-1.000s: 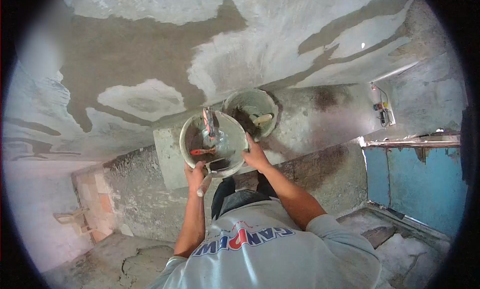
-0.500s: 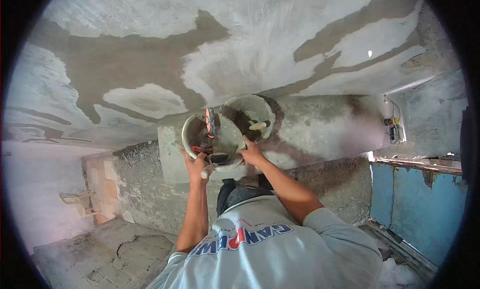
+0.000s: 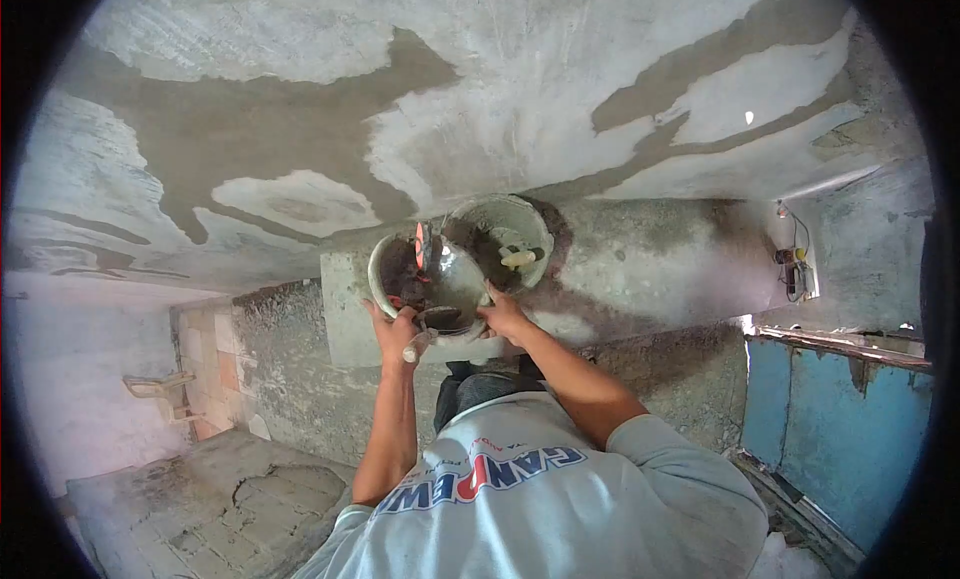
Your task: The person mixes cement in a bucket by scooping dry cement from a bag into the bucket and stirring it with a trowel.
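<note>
My left hand [image 3: 396,331] grips the lower left rim of a round, pale basin [image 3: 462,276]. On the basin's right side, my right hand [image 3: 503,314] has its fingers closed on the rim. Inside lie dark, wet-looking material and a tool with an orange and black handle [image 3: 423,247]. A second tool's pale handle [image 3: 412,353] sticks out over the rim beside my left hand. Just behind and to the right, touching or nearly touching, stands another round basin [image 3: 540,225] with a pale-handled tool [image 3: 518,259] in it.
Both basins are over a grey concrete ledge [image 3: 640,249] along a wall with damp patches [image 3: 250,129]. Cables and a small device [image 3: 792,261] sit at the ledge's right end. A blue panel [image 3: 840,409] is at right, a pale chair-like object [image 3: 160,387] at left.
The view has shifted slightly, and the basin in my hands shows a small change in tilt. Both hands keep their hold on its rim.
</note>
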The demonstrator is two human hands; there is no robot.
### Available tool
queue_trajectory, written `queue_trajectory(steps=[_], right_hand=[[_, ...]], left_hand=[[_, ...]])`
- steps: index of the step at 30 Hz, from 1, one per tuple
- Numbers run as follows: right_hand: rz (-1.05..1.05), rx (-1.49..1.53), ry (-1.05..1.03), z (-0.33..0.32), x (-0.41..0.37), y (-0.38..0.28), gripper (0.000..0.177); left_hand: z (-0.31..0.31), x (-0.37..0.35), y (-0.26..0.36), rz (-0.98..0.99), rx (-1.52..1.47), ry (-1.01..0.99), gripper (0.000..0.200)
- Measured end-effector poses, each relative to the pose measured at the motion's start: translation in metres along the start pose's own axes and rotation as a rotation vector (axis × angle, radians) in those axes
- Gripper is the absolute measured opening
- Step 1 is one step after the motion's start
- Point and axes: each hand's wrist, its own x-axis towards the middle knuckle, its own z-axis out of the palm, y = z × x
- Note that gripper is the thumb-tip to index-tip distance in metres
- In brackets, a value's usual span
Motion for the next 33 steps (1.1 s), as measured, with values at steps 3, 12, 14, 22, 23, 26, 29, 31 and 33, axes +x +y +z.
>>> queue_trajectory(steps=[3, 12, 14, 22, 23, 26, 29, 31, 33], right_hand=[[-0.019, -0.033, 0.032, 0.000, 0.005, 0.004, 0.084], [0.010, -0.009, -0.020, -0.004, 0.016, 0.013, 0.085], [0.065, 0.114, -0.018, -0.004, 0.015, 0.008, 0.092], [0.111, -0.134, 0.043, 0.011, -0.017, -0.039, 0.131], [0.103, -0.124, 0.037, 0.011, -0.017, -0.037, 0.131], [0.056, -0.123, 0.055, 0.013, -0.016, -0.030, 0.129], [0.024, -0.106, 0.053, 0.010, -0.007, -0.019, 0.127], [0.000, -0.072, 0.028, 0.008, -0.005, -0.013, 0.125], [0.052, -0.050, 0.036, 0.008, -0.004, -0.012, 0.124]], left_hand=[[-0.008, 0.009, -0.018, 0.044, 0.080, -0.001, 0.054], [-0.008, 0.018, -0.029, 0.077, 0.116, 0.069, 0.034], [-0.008, 0.019, -0.030, 0.097, 0.161, 0.087, 0.033], [0.005, 0.019, -0.028, 0.202, 0.461, 0.127, 0.076], [0.005, 0.020, -0.029, 0.228, 0.577, 0.142, 0.078], [0.010, 0.017, -0.024, 0.189, 0.456, 0.117, 0.083], [0.013, 0.019, -0.030, 0.210, 0.425, 0.091, 0.083], [0.016, 0.015, -0.026, 0.242, 0.435, 0.043, 0.084], [0.022, 0.010, -0.017, 0.206, 0.479, 0.053, 0.083]])
